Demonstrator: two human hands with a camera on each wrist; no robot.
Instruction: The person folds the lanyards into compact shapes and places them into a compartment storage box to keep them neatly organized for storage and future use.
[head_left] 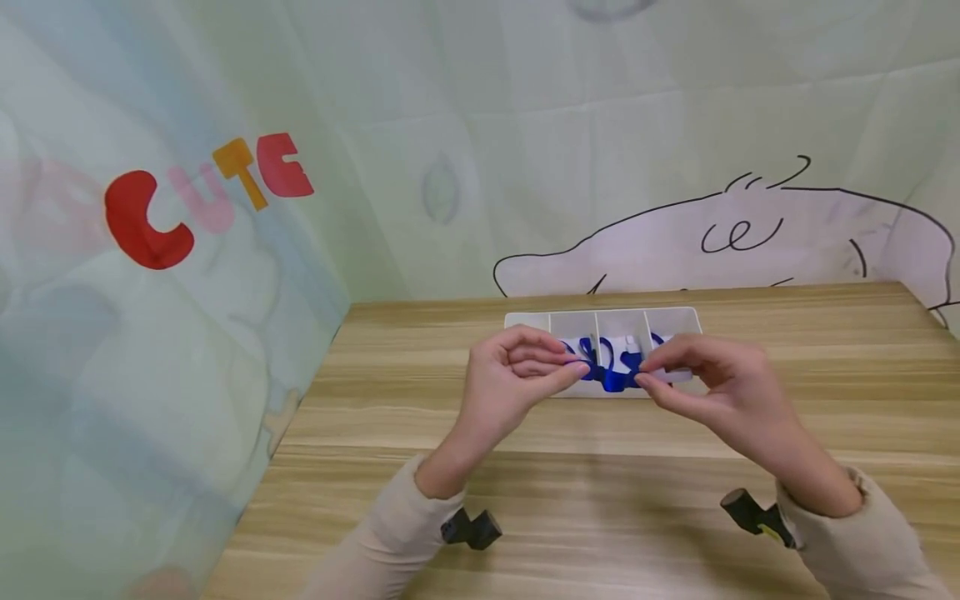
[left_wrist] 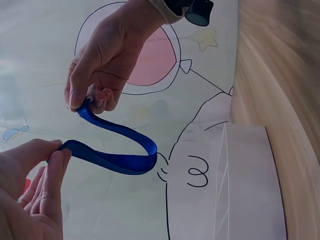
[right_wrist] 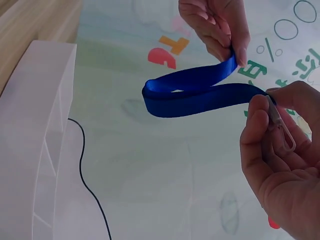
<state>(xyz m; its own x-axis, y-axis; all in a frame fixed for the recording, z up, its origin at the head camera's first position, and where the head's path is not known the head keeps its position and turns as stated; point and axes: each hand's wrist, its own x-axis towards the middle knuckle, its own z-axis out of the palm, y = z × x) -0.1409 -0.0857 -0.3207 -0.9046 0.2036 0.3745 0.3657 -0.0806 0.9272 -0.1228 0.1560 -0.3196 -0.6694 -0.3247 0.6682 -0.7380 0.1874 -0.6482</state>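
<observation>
Nearest the head camera, two beige sleeves [head_left: 390, 542] are entering from the lower edge, each wearing a small black wrist-mounted device. The left hand [head_left: 506, 379] is hovering above the wooden table [head_left: 375, 467], its thumb and fingers curling to pinch one end of a blue ribbon strap [head_left: 613, 377]. In the left wrist view, the left hand [left_wrist: 35, 190] is pressing that end flat between thumb and forefinger. The strap is hanging between both hands, clear of the table, folding back on itself in a loop at its middle [right_wrist: 165, 97]. The right hand [head_left: 712, 379] is pinching the other end with curled fingers; the right wrist view is showing a small metal clip [right_wrist: 281, 131] lying against its fingers at the strap's end. Just behind the hands, a white divided tray [head_left: 607, 321] is resting on the table, with more blue and white items lying in its compartments; their exact kind cannot be told. A printed cloth backdrop [head_left: 210, 183] is standing behind and to the left.
</observation>
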